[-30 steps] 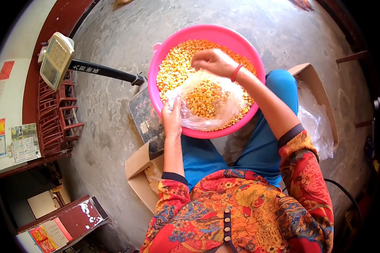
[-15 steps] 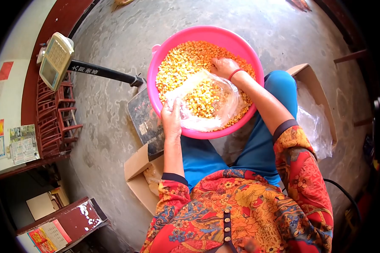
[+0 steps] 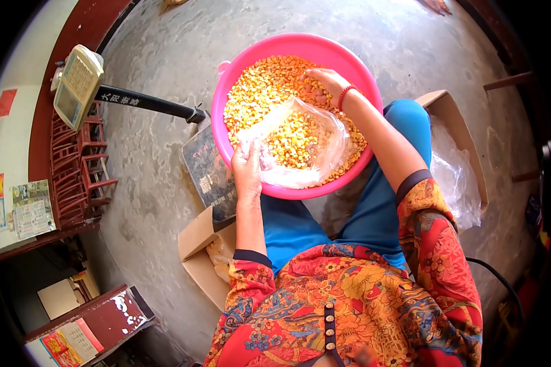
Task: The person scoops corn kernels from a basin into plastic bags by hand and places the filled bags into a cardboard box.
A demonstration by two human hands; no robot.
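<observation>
A pink basin (image 3: pixel 361 67) holds many loose corn kernels (image 3: pixel 251 92). Inside it, near my body, lies a clear plastic bag (image 3: pixel 337 144) with its mouth spread open and corn kernels in it. My left hand (image 3: pixel 247 168) grips the bag's left edge between thumb and fingers. My right hand (image 3: pixel 326 84) is over the kernels at the basin's upper right, beyond the bag, palm partly turned up and fingers curved and apart. No kernels can be clearly seen held in it.
The basin rests by a weighing scale platform (image 3: pixel 211 177), whose display (image 3: pixel 78 85) stands at the left. An open cardboard box (image 3: pixel 196 235) is at my left, another (image 3: pixel 459 122) with clear plastic bags (image 3: pixel 453 177) at my right. Red stools (image 3: pixel 92 159) stand far left.
My right hand has moved from above the bag to the kernels at the upper right, where it has turned its palm partly up. My left hand has kept its hold on the bag.
</observation>
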